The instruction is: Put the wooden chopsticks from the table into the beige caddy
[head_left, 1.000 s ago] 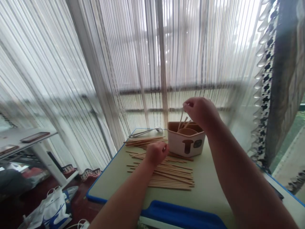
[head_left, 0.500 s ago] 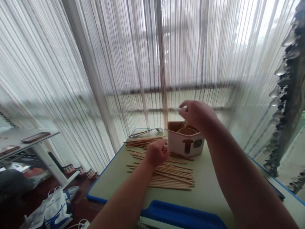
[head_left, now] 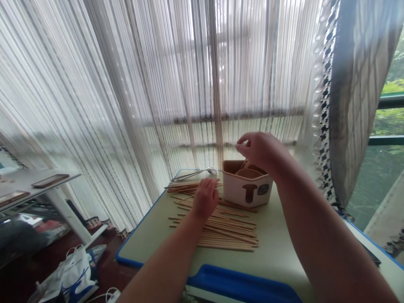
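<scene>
Several wooden chopsticks (head_left: 227, 233) lie spread over a green table (head_left: 277, 252) with a blue edge. My left hand (head_left: 205, 198) rests on the far part of the pile, fingers stretched out flat over the sticks. A white holder (head_left: 246, 189) with brown markings stands behind the pile, with a few chopsticks standing inside. My right hand (head_left: 260, 149) hovers just above the holder, fingers loosely curled and slightly apart, nothing visible in them.
A metal ladle (head_left: 194, 173) lies at the table's far edge. Sheer striped curtains (head_left: 158, 84) hang close behind, a dark patterned curtain (head_left: 356, 84) at the right. On the floor at left lie a white bag (head_left: 72, 277) and a white side table (head_left: 38, 185).
My right hand let go of the chopstick it held over the holder and now hovers without it. My left hand opened from a fist and reached forward onto the pile. The dark curtain swung in.
</scene>
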Tool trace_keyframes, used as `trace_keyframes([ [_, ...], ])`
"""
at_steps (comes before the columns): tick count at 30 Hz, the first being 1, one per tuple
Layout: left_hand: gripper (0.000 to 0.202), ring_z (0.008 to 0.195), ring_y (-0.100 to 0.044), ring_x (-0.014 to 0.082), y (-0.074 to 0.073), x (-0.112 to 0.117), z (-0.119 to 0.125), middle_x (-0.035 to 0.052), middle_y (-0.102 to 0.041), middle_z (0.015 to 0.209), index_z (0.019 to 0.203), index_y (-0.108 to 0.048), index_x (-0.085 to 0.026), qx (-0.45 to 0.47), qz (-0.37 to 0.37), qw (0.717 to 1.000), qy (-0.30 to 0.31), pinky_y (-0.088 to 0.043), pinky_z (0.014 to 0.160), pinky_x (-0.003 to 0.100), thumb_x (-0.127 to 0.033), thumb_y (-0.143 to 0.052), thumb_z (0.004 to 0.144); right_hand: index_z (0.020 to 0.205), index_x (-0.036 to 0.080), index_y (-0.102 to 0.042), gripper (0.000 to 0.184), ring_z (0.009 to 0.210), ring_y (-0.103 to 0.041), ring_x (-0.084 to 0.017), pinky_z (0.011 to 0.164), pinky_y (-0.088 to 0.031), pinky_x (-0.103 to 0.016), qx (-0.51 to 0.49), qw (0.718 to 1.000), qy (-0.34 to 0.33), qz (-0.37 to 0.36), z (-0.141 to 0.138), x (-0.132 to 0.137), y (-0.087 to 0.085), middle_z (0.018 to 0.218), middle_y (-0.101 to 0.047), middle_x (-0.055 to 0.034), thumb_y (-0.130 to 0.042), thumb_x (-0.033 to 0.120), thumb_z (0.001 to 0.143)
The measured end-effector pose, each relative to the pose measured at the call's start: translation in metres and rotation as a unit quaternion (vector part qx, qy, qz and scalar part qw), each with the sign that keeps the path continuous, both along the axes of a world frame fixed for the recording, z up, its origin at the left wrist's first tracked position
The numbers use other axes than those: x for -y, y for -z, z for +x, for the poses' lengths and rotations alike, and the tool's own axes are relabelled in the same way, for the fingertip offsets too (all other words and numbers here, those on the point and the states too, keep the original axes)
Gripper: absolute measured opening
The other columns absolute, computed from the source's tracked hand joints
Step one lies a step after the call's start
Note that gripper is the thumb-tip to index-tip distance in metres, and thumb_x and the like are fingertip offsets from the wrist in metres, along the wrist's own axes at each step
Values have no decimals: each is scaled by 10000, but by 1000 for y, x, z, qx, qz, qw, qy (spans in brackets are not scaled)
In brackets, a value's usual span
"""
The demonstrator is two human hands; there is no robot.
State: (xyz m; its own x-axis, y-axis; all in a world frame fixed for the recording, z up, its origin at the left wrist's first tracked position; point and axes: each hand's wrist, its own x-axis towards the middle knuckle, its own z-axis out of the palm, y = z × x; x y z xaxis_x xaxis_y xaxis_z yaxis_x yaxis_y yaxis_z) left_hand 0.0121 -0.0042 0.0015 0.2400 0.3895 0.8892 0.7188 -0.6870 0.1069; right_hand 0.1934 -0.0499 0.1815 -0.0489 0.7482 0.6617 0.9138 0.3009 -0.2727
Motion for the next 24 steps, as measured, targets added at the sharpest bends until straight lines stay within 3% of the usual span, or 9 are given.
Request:
trace_keyframes([
  [4,375,920,-541,193,-1,-1,-2,90,-614,977,1240,-479,-179,-35,-10,999,0,-455,859,347,-142,-370,883,840,218,-705,259,648,-570,-171,568,-388,-286,0,1000,-4,-7,-1,1,0,774,-671,-68,-541,388,735],
  [7,389,853,-562,182,-2,-1,-2,71,-618,902,1293,-438,-212,-54,-32,998,-14,-452,823,325,-198,-376,908,842,223,-707,259,656,-574,-173,571,-391,-283,1,1000,-10,-13,-3,1,0,769,-672,-65,-544,394,736],
  [12,423,866,-543,177,-2,0,-1,96,-564,968,1309,-364,-159,-2,-62,998,2,-455,819,314,-168,-356,886,839,221,-706,260,652,-574,-172,571,-385,-283,6,1000,-16,-18,-5,2,-1,770,-672,-63,-539,396,744],
  [15,353,912,-517,182,-2,-1,-1,108,-526,986,1188,-429,-122,29,-49,998,37,-455,845,325,-111,-351,844,830,217,-705,263,649,-572,-171,575,-384,-284,8,1000,-19,-18,-6,1,0,768,-669,-67,-541,404,743],
  [19,247,923,-506,203,-4,-2,0,96,-546,947,1035,-528,-153,-1,-25,1000,18,-442,862,360,-128,-351,865,831,226,-701,264,642,-567,-168,588,-388,-290,7,999,-31,-16,-8,1,2,754,-665,-61,-543,417,742],
  [24,348,851,-515,197,-4,-2,0,73,-583,901,1235,-489,-209,-61,-21,998,-22,-436,823,352,-200,-372,907,839,218,-703,269,639,-560,-166,575,-384,-286,12,999,-40,-22,-11,-1,5,745,-662,-66,-540,409,744],
])
